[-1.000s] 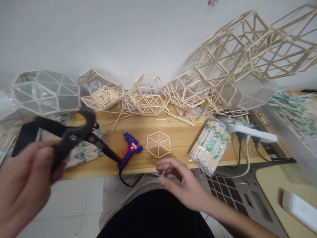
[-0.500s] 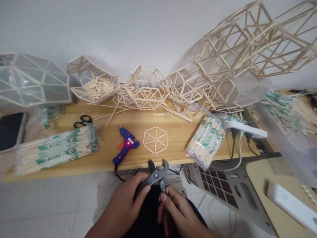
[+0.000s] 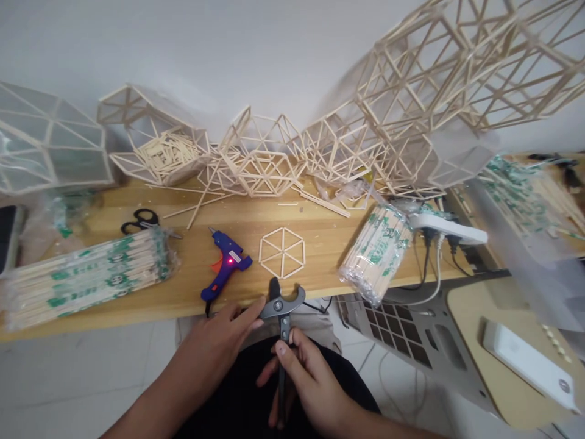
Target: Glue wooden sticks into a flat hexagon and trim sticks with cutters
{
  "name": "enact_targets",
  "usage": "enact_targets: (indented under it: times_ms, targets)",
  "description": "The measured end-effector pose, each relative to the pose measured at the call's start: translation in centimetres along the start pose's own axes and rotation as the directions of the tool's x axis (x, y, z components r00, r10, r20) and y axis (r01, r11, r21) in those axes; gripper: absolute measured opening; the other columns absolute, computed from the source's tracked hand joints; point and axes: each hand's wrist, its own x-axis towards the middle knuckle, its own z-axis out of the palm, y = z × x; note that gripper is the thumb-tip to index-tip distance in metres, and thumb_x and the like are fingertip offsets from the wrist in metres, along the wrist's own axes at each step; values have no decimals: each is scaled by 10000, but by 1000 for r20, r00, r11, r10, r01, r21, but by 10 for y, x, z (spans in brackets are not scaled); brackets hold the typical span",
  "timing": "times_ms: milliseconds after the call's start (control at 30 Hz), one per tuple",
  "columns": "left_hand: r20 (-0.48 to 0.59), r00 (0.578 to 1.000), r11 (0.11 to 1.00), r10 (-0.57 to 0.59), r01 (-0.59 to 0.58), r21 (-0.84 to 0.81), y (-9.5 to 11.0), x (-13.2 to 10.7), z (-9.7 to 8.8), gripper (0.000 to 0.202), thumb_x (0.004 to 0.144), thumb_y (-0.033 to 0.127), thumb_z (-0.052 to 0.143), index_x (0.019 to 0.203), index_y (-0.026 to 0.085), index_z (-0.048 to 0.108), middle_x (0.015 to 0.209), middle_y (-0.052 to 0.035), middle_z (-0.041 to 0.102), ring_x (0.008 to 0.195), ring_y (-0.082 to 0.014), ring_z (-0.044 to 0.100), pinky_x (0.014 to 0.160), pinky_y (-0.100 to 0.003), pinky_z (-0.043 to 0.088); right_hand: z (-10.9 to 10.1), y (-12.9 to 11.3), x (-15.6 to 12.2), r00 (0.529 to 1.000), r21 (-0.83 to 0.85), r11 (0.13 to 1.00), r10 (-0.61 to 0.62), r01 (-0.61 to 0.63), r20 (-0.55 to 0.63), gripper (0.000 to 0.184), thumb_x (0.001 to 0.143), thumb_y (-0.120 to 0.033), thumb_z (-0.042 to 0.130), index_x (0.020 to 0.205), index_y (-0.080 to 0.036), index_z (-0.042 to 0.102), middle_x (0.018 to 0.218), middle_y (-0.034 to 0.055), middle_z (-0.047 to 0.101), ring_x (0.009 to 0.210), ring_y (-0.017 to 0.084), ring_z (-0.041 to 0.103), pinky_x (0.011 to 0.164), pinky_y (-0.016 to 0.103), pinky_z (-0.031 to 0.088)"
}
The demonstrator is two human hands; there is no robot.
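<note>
My left hand [image 3: 228, 332] is closed around one handle of dark grey pruning shears [image 3: 278, 305], just past the table's front edge. My right hand [image 3: 308, 372] grips the other handle, with its thumb along the handle and some fingers loosely behind it. The shears' jaws are spread, a straight blade on the left and a hooked one on the right, with no stick between them. Right beyond the jaws, a flat hexagon of wooden sticks with spokes [image 3: 282, 250] lies on the table. To its left is a blue glue gun [image 3: 223, 268] with a red light on.
Bagged chopsticks lie left [image 3: 91, 274] and right [image 3: 379, 253] on the wooden table [image 3: 183, 299]. Black scissors [image 3: 145, 219] rest behind the left pack. Stick frameworks [image 3: 269, 174] line the wall. A white power strip [image 3: 450, 228] with cords sits at right, near a white device [image 3: 530, 363].
The shears have shifted slightly left and up towards the table, their handles swung further apart. My left hand has moved left and the right hand moved with it. The view has tilted a little.
</note>
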Motion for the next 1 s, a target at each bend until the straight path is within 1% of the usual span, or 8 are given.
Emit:
enact_targets:
  times_ms: [67, 133, 267, 433, 633, 700, 833, 1000]
  targets:
    - [16, 999, 998, 35, -35, 46, -4, -1, 2, 526, 1095, 225, 404, 1610, 321, 439, 1111, -107, 767, 888, -234, 802, 751, -322, 647, 2, 1, 1, 1000, 15, 1000, -3, 3, 2, 675, 894, -843, 604, 1097, -225, 423, 908, 28, 766, 462, 116, 678, 406, 192, 485]
    - [43, 998, 995, 42, -46, 92, -5, -1, 1, 556, 1085, 190, 400, 1626, 316, 419, 1099, -114, 766, 872, -240, 801, 747, -323, 647, 4, 2, 1, 1000, 35, 999, -3, 2, 7, 678, 894, -841, 607, 1104, -224, 421, 891, 22, 761, 478, 125, 695, 411, 191, 497]
    - [141, 990, 986, 7, -30, 162, 0, 2, -5, 633, 1034, 92, 388, 1632, 297, 423, 1128, -131, 766, 867, -276, 806, 730, -376, 662, 4, 3, 1, 1000, 47, 999, 9, -9, 2, 679, 901, -832, 610, 1126, -223, 412, 952, 38, 764, 491, 124, 709, 429, 203, 525]
    - [230, 973, 988, -29, -7, 151, 6, 5, -7, 805, 925, -34, 384, 1657, 302, 375, 1187, -136, 755, 905, -269, 810, 760, -361, 664, 0, 0, -2, 1000, 24, 1000, 10, -9, -19, 654, 915, -824, 598, 1093, -228, 398, 1015, 60, 764, 481, 109, 697, 431, 199, 515]
    - [233, 972, 995, -5, -18, 96, 4, 5, -5, 784, 947, -26, 394, 1657, 304, 381, 1176, -143, 748, 928, -284, 812, 792, -390, 667, -1, 1, -6, 1000, -15, 1000, 26, -26, -3, 666, 927, -818, 588, 1157, -220, 407, 1036, 83, 766, 526, 121, 720, 460, 205, 523]
    - [248, 969, 996, 4, -25, 81, 4, 6, -5, 760, 965, -6, 411, 1655, 310, 384, 1193, -146, 744, 940, -295, 812, 794, -413, 670, 0, 1, -7, 999, -19, 999, 32, -32, 5, 682, 920, -826, 589, 1176, -219, 410, 1007, 71, 768, 536, 125, 729, 455, 188, 512]
    - [241, 971, 993, -2, -26, 112, 6, 8, -8, 695, 1001, 49, 422, 1638, 323, 421, 1138, -138, 758, 909, -309, 813, 756, -427, 671, 2, -2, -10, 1000, 2, 1000, 28, -28, 3, 676, 923, -826, 584, 1177, -223, 416, 965, 52, 769, 525, 119, 726, 443, 162, 482]
    - [259, 966, 993, -19, -12, 118, 10, 10, -9, 721, 986, 30, 402, 1646, 320, 408, 1161, -147, 756, 938, -309, 812, 776, -422, 666, 0, -7, -12, 999, 7, 999, 33, -33, -6, 669, 924, -829, 576, 1155, -222, 418, 914, 38, 763, 480, 111, 693, 423, 165, 473]
